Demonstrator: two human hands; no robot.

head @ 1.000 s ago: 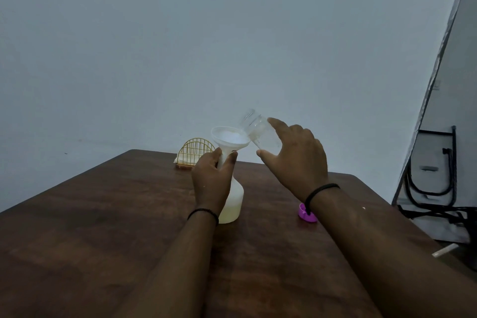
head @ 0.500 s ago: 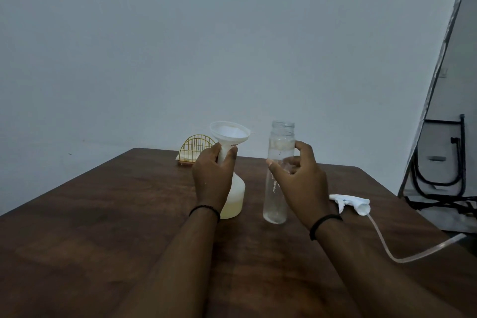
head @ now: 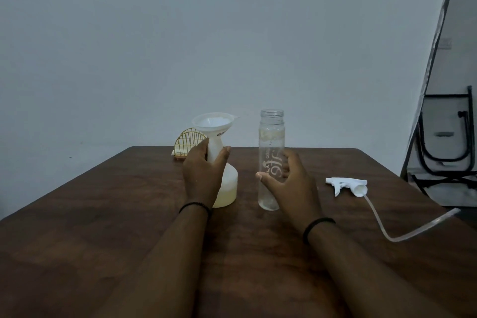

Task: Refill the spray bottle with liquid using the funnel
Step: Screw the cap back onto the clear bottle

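Head view. A dark brown wooden table (head: 103, 227) with visible grain fills the lower part of the scene. Near its centre stands the spray bottle (head: 227, 188), an opaque white plastic body with a wide rounded base and a narrow neck; pale yellowish liquid shows in its lower portion. A white plastic funnel (head: 213, 122), conical with a broad round rim, sits upright in the neck. The left hand (head: 204, 175) grips the bottle neck, fingers and thumb curled around it.

Just to the right stands a clear cylindrical bottle (head: 271, 137), upright, uncapped, with a threaded mouth and white printed lettering on its wall. The right hand (head: 289, 183) is beside its lower half, fingers relaxed and spread; contact with the bottle cannot be confirmed.

Farther right lies the white spray trigger head (head: 346, 184) on its side, with a translucent flexible dip tube (head: 402, 235) curving toward the right table edge.

At the far edge, behind the funnel, stands a yellow wire rack (head: 187, 143), dome-shaped.
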